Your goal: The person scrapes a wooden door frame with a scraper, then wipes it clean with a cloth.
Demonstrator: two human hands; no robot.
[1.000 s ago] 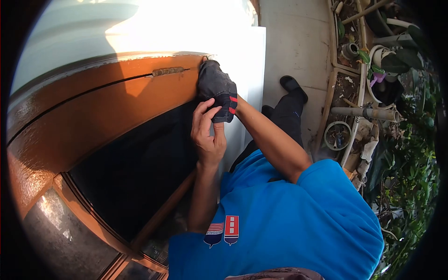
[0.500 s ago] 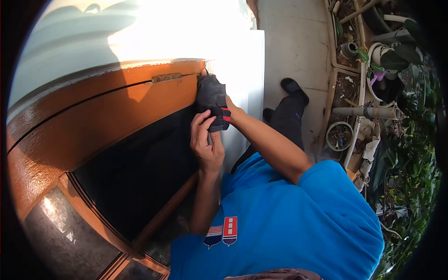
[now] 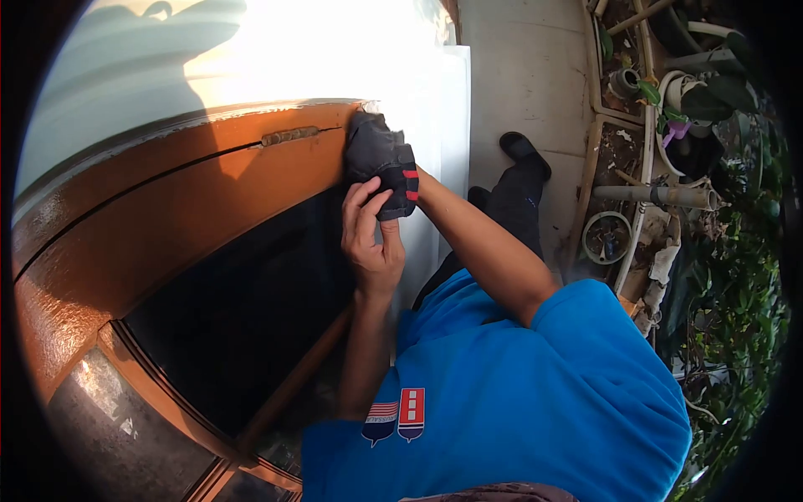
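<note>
A dark grey-black cloth (image 3: pixel 372 155) with red stripes near its lower edge is bunched at the top right corner of an orange-brown wooden frame (image 3: pixel 226 209). My left hand (image 3: pixel 372 251) is closed on the cloth's lower edge, fingers over the front and thumb underneath. From the right, my forearm reaches behind the cloth, which hides the fingers of my right hand (image 3: pixel 420 184). A dark glass pane (image 3: pixel 251 309) fills the frame below. A worn metal hinge (image 3: pixel 290 135) sits along the seam to the left.
A bright white wall (image 3: pixel 335 50) rises beyond the frame. My legs and a black shoe (image 3: pixel 527 155) rest on the pale tiled floor (image 3: pixel 527 75). Planter boxes (image 3: pixel 590 184), a grey pipe (image 3: pixel 661 196), a round pot (image 3: pixel 607 237) and leafy plants line the right side.
The cloth has shifted up slightly, and its striped edge a little to the right. A fingertip that showed above the cloth is now hidden. My left hand keeps its hold.
</note>
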